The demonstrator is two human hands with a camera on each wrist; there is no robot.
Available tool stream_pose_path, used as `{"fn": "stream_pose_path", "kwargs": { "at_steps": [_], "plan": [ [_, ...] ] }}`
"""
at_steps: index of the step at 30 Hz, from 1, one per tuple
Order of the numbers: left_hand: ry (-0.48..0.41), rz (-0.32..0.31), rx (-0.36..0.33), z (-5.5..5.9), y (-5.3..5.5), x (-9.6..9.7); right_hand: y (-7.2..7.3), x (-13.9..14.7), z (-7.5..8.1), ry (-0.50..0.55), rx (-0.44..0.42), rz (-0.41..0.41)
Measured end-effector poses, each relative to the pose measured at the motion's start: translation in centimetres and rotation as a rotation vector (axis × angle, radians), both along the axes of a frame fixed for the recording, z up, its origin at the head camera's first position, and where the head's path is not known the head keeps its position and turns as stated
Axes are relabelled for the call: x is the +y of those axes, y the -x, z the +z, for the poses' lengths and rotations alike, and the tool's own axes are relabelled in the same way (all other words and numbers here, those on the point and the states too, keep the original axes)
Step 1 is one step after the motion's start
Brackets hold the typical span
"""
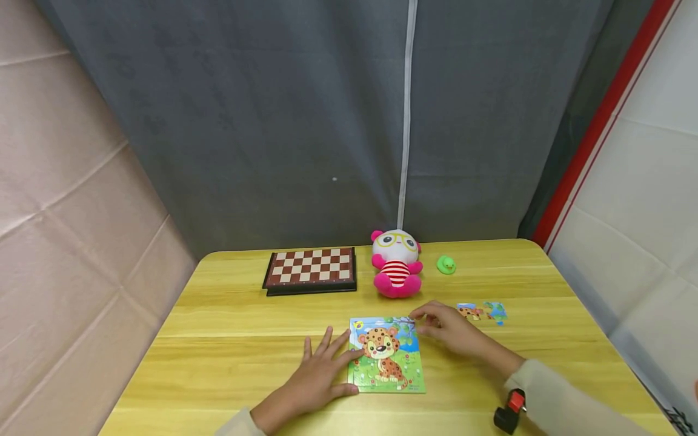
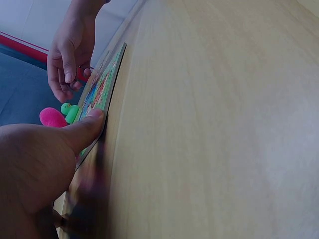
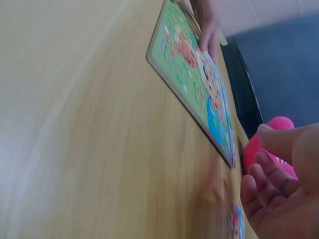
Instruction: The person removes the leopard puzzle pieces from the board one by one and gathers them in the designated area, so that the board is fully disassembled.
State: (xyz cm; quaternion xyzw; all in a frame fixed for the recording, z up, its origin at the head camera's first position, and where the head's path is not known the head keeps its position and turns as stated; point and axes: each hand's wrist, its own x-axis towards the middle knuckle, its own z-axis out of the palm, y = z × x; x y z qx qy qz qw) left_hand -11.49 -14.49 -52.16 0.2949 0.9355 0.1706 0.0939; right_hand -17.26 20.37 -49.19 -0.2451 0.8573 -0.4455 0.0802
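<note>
Keep left hand (image 1: 322,375) flat, fingers spread, pinning leopard puzzle (image 1: 388,357) (thumb on its edge). Ease right hand (image 1: 444,327), loosely curled and seemingly empty, toward loose pieces (image 1: 482,312) just beyond.

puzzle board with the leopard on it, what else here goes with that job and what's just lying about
In use: puzzle board, left hand resting flat on its left edge, right hand at its top right corner, loose puzzle pieces.

Lying about: chessboard, pink plush toy, green duck.
</note>
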Motion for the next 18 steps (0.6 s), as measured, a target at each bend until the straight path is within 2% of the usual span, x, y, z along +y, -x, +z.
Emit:
{"fn": "stream_pose_path", "kwargs": {
  "at_steps": [7, 18],
  "plan": [
    [0.001, 0.001, -0.001, -0.1, 0.1, 0.0, 0.1, -2.0, -0.3, 0.010, -0.047, 0.030],
    [0.000, 0.004, 0.008, -0.4, 0.1, 0.0, -0.2, -5.8, -0.3, 0.004, -0.075, 0.047]
  ]
}}
